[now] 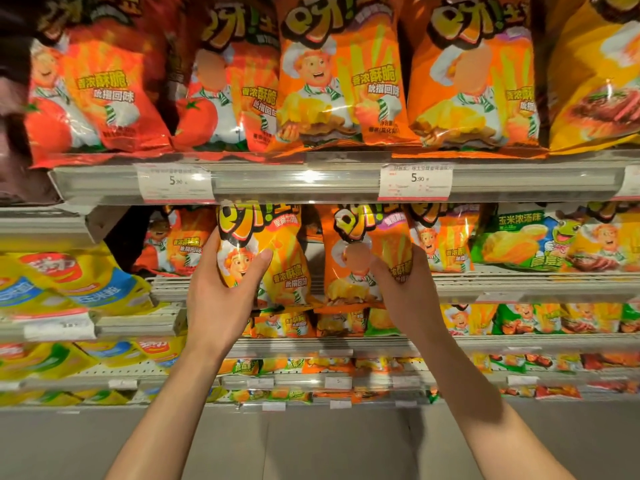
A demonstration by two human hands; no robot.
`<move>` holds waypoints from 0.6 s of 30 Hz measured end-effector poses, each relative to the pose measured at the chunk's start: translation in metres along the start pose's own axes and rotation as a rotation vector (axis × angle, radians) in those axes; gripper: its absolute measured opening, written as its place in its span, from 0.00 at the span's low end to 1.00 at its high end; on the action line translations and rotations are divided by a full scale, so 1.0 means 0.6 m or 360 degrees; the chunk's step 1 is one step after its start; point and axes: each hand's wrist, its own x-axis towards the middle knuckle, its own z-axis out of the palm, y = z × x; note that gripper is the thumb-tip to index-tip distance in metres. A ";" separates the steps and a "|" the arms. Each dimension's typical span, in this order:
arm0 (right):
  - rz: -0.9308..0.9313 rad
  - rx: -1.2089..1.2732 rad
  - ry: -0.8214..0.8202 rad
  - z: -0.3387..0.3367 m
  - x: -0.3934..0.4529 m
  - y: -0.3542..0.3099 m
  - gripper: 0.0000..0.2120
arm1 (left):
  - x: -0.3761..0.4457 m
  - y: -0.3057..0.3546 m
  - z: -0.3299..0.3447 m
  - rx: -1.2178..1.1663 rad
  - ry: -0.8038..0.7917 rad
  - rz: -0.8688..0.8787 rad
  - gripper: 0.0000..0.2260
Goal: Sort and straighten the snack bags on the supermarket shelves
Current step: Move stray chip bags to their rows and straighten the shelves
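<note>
— Since the fingers [266, 256] were what mattered, where did they sit?

— The left thumb pressed the face of the yellow-orange bag [273, 258], and the rest of the left hand [221, 292] curled round its left edge to the back. So that hand was clenched on the bag's side, low down. The right hand [405, 289] did the same, mirrored, on the orange bag [353, 258]: its thumb lay on the front by the right edge, and the other digits were hidden behind.

— And the bags themselves?

— Both stood upright, side by side, in front of the second shelf [519, 282], their tops just under the price rail [311, 178] of the shelf above. Whether their bottom seams rested on the shelf I could not tell; they may have been held just clear of it.

— How would you judge they handled?

— Light, puffed with air, and soft: the film creased where the left thumb pressed. Glossy, too, so probably slippery. The contents looked like crisp sticks, which I'd guess break under a squeeze.

— So where should one take hold?

— At the side seams or the crimped top, I'd say, with gentle pressure, not across the belly. Beyond them, a red bag [173, 244] leaned to the left and a green bag [512, 237] sat to the right.
</note>
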 end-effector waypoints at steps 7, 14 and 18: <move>-0.0172 -0.0079 0.0067 0.027 0.054 -0.022 0.04 | 0.003 -0.001 -0.018 0.0010 -0.0003 -0.0017 0.42; -0.0052 -0.0134 0.0033 0.076 0.092 -0.006 0.24 | -0.006 0.010 -0.001 -0.0005 -0.0021 -0.0024 0.39; -0.0055 -0.0295 -0.0022 0.073 0.102 0.001 0.28 | -0.010 0.009 0.007 -0.0051 -0.0039 -0.0064 0.38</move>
